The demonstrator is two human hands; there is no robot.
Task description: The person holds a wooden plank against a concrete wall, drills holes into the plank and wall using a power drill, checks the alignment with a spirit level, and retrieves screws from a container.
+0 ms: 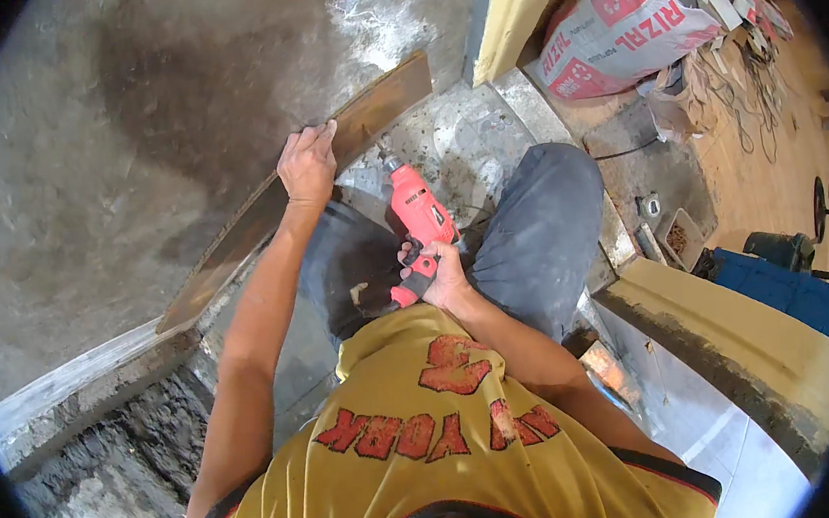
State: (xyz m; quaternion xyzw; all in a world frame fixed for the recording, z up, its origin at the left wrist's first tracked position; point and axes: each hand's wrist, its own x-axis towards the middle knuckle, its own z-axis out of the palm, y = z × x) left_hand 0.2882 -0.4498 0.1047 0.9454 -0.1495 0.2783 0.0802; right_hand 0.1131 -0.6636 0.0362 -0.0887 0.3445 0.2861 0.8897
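A long, narrow wooden board (383, 101) stands on edge along the grey wall, running from lower left to upper right. My left hand (308, 165) grips its top edge near the middle, with the fingers bent over it. A red power drill (420, 210) is in my right hand (447, 274), whose fingers wrap round its handle between my knees. The drill points away from me, and its bit end is close to the board's face. Whether the tip touches the wood, I cannot tell.
Rough wet-looking mortar (128, 457) lies at the lower left. A red and white sack (621, 33) and scrap pile sit at the upper right, past a yellow door frame (517, 17). A small container (680, 236) and a blue box (778, 294) stand at the right.
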